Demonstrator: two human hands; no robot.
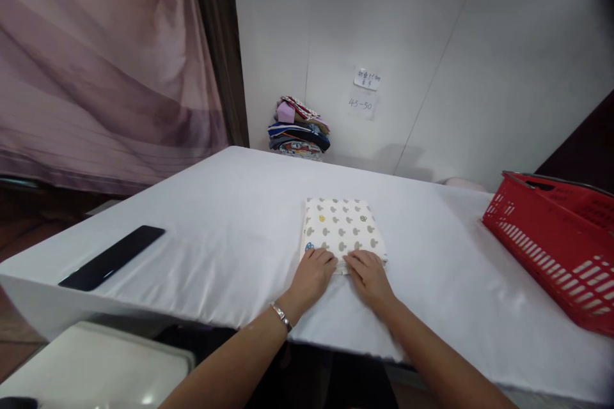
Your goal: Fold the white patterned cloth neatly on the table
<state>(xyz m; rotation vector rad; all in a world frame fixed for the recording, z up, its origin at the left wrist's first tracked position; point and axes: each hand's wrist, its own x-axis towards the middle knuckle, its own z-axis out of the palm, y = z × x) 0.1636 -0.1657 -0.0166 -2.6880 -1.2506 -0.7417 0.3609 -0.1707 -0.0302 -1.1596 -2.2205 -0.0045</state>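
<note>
A folded white cloth (pixel 341 223) with mushroom prints lies flat on the white table (pixel 230 217). At its seven o'clock, the left hand (pixel 314 271) is palm down, fingers bent over the near edge; at five o'clock the right hand (pixel 369 273) mirrors it. Whether either pinches the fabric, I cannot tell. Both forearms slant inward, a bracelet (pixel 281 316) on the left wrist. A red basket (pixel 542 236) stands at three o'clock.

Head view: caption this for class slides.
Left hand and right hand touch a folded printed cloth on a white table, red basket at right.
</note>
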